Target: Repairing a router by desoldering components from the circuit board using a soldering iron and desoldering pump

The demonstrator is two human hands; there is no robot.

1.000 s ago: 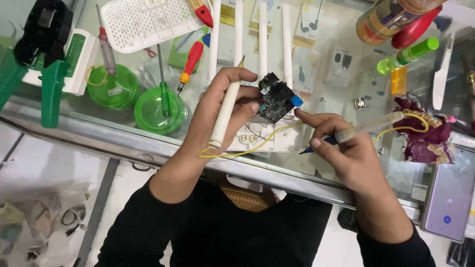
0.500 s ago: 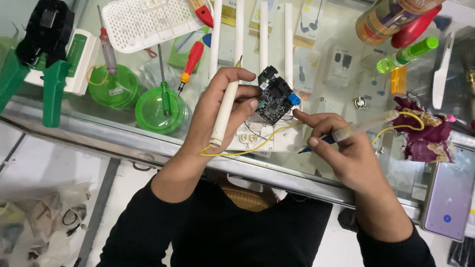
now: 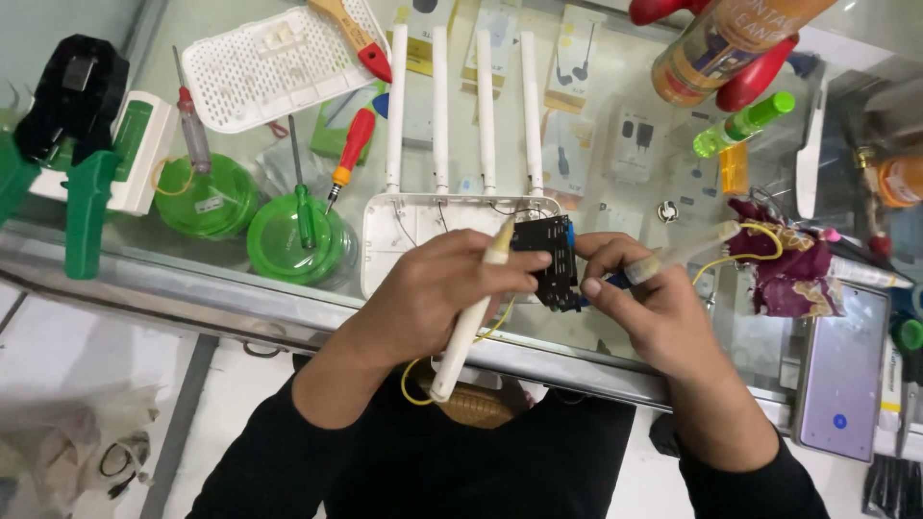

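Observation:
My left hand (image 3: 433,288) is shut on a small black circuit board (image 3: 546,258) and also holds a white rod-like tool (image 3: 468,332) with a yellow wire trailing from its lower end. My right hand (image 3: 644,303) grips a slim tool with a translucent handle (image 3: 685,252), and its tip touches the board's right edge. A yellow wire loops from that handle. Just behind the hands, on the glass counter, lies an opened white router shell (image 3: 394,235) with several white antennas (image 3: 440,106) pointing away.
Left of the shell stand two green round tins (image 3: 288,245) with screwdrivers lying on them. There is a white perforated cover (image 3: 260,67) and a green-handled black tool (image 3: 72,125). At right are a crumpled purple-red cloth (image 3: 798,274), a phone (image 3: 841,370), an orange bottle (image 3: 731,43) and a green-capped bottle (image 3: 745,125).
Both hands with the board have come lower in view, nearer me, and the router shell now shows behind them. The right hand has closed in on the board's edge.

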